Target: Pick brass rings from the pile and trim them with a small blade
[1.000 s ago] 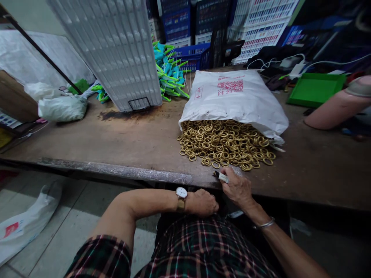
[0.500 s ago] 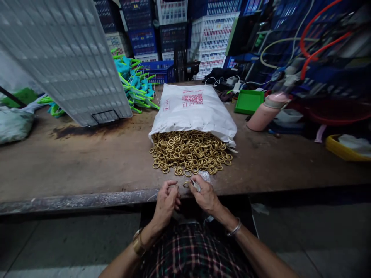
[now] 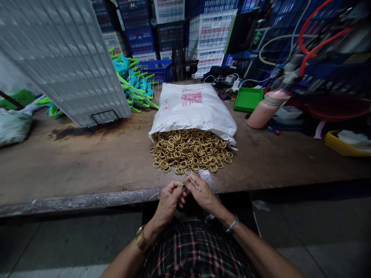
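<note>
My left hand (image 3: 168, 199) pinches a small gold-coloured ring (image 3: 183, 185) just beyond the table's front edge, thumb against finger. Close against it, my right hand (image 3: 201, 195) is closed, with a slim, pale, flat tool (image 3: 193, 182) between its fingers. The tool's exact kind is too small to tell, and the right fingertips partly cover the ring. Ahead of both hands lies a heap of gold-coloured rings (image 3: 191, 150). They spill from the mouth of a white sack (image 3: 174, 104) with red print.
A tall ribbed translucent panel (image 3: 72, 61) leans at the left, beside green and turquoise plastic pieces (image 3: 139, 87). To the right are a green tray (image 3: 248, 99), a pink bottle (image 3: 265, 112) and a yellow basket (image 3: 344, 145). Stacked crates (image 3: 210, 33) stand behind the table (image 3: 87, 166).
The ring, held out by my right hand before, is now between both hands. My left fingers have come right and closed on it. The view has shifted slightly.
</note>
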`<state>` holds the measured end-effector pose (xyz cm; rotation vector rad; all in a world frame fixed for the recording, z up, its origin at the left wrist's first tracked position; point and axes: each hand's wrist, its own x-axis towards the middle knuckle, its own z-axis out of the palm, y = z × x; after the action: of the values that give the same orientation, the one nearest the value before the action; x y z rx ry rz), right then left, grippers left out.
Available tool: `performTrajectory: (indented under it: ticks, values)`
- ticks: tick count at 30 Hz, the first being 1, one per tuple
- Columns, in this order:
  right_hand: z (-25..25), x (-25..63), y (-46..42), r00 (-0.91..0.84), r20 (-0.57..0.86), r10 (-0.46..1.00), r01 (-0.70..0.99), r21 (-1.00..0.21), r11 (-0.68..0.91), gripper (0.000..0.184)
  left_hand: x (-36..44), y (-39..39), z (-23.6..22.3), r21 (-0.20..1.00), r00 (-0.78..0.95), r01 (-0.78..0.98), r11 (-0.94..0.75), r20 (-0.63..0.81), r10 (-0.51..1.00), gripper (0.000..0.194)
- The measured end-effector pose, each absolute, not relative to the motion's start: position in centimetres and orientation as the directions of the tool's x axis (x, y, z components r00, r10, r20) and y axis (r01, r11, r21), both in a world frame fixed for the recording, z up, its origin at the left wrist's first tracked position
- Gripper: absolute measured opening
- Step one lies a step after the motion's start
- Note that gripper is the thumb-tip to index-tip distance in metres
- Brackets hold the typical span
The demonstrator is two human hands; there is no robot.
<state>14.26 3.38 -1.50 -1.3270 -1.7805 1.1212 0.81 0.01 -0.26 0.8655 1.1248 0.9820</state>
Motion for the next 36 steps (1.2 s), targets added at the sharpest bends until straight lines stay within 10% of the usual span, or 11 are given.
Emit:
performTrajectory:
  ticks: [14, 36]
  values:
    - [-1.8, 14.2, 3.9, -0.261, 0.015, 0.965, 0.421, -0.898, 0.128, 0.024, 0.5, -0.4, -0.1, 0.889, 0.230, -0.243, 0.387, -0.335, 0.914, 0.031]
    - [-1.8, 14.9, 3.9, -0.365, -0.094, 0.926, 0.868, -0.393, 0.302, 0.023, 0.5, -1.4, 1.4, 0.982, 0.192, -0.091, 0.167, -0.147, 0.970, 0.028]
